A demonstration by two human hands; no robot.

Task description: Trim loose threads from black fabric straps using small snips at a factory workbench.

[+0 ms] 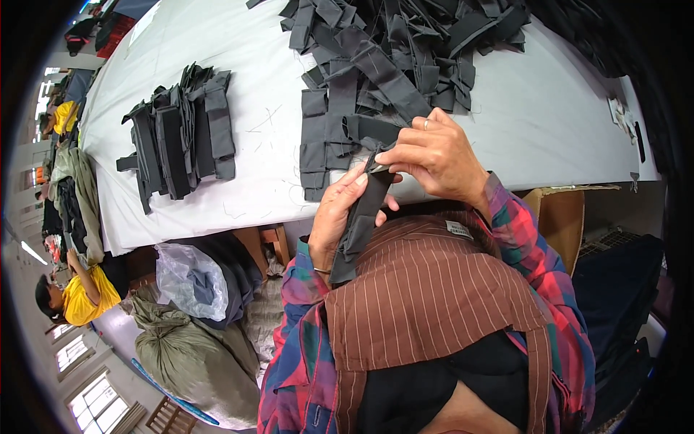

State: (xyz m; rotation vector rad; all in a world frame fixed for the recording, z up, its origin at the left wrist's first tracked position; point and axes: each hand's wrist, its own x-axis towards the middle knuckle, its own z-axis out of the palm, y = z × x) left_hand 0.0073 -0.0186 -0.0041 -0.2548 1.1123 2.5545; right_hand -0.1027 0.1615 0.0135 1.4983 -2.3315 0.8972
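My left hand (336, 206) is closed round a dark grey fabric strip (369, 206), which hangs down past the wrist over my apron. At the strip's upper end, my right hand (437, 155) pinches the cloth between thumb and forefinger. A small pale glint shows at that end, too small to make out. Just beyond both hands lies a large heap of similar dark grey fabric pieces (379, 69), spread over the white-covered table (267, 195). A smaller, neater stack of dark grey strips (181, 134) rests on the table to the left.
Loose threads lie between the stack and heap. Below the table's left edge are a clear plastic bag (191, 278) and a full olive sack (191, 358). A cardboard box (557, 217) stands under the right side. A person in yellow (90, 296) is at far left.
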